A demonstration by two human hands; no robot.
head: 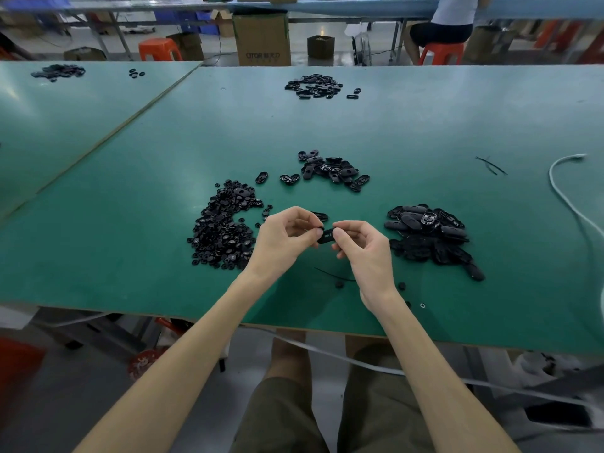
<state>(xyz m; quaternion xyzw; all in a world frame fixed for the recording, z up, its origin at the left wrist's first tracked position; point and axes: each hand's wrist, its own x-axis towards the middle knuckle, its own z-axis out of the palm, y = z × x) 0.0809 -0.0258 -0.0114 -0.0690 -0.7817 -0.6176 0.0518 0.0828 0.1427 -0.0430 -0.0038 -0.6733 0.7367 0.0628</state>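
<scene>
**Hands and workpiece.** The right hand pinches the right end of a black oval shell between thumb and forefinger, with the other fingers curled under. The left hand pinches the shell's left end in a narrow fingertip grip. The shell is held just above the table, near the front edge and between the two nearest heaps. A two-point hold like this probably steadies the shell so a small part can be seated in it. A dark bit shows at the left fingertips, but it cannot be told whether it is a separate piece.

**Stock layout.**
- Left of the hands: a heap of small round parts, within the left hand's reach.
- Right of the hands: a heap of oval shells, within the right hand's reach.
- Beyond the hands: a looser group of ovals, possibly finished units set out of the way.
- Far across the table: another small heap.

**Surface.** The green table is matte. A thin black strip and a few stray round pieces lie near the wrists. A white cable curves along the right side.

**Room.** A second green table adjoins on the left. On the floor beyond stand a cardboard box and an orange stool. Another person sits at a far bench.
</scene>
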